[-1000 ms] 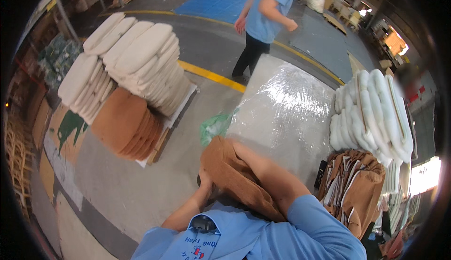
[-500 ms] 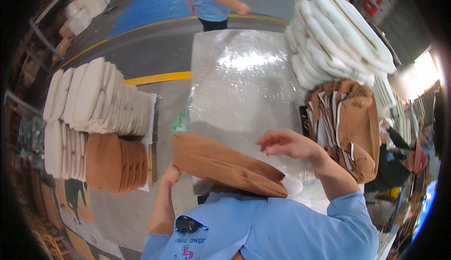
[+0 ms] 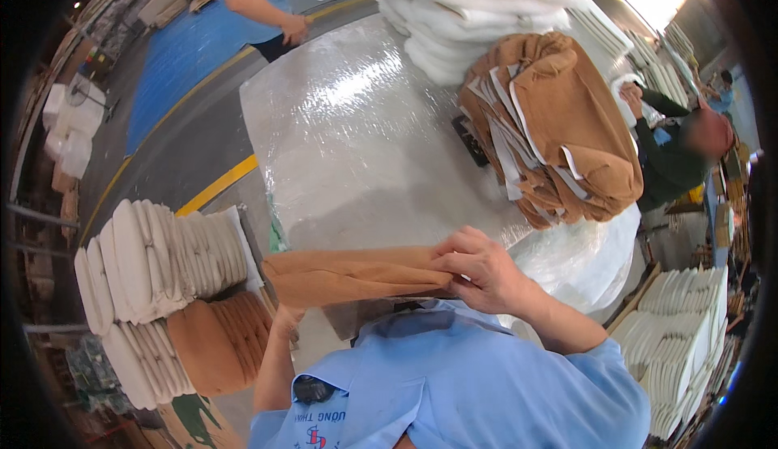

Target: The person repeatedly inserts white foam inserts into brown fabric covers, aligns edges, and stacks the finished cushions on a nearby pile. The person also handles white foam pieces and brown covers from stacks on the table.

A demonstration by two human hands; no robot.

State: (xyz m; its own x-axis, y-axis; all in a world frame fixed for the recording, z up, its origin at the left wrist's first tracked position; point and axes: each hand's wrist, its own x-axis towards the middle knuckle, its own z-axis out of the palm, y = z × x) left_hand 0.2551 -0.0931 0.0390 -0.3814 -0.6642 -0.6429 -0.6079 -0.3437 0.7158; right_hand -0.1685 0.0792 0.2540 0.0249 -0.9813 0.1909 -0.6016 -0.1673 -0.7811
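Note:
A brown fabric cushion (image 3: pixel 356 276) lies lengthwise across in front of my body, over the near edge of the table. Its left end rests in my left hand (image 3: pixel 289 318), which grips it from below; most of those fingers are hidden behind the fabric. At the cushion's right end, my right hand (image 3: pixel 478 272) pinches the fabric edge between thumb and fingers. To the right on the table stands a pile of brown fabric covers (image 3: pixel 575 117) with white edges showing.
The table (image 3: pixel 324 173) is wrapped in shiny clear film. White padding (image 3: pixel 478 3) is piled at its far side. At left stand stacks of off-white cushions (image 3: pixel 146 254) and brown cushions (image 3: pixel 215 344). One person (image 3: pixel 255 3) stands beyond the table, another (image 3: pixel 677 153) at right.
My right hand has come down from above the table and closed on the cushion's right end. The cushion has levelled out. My view has turned to the right.

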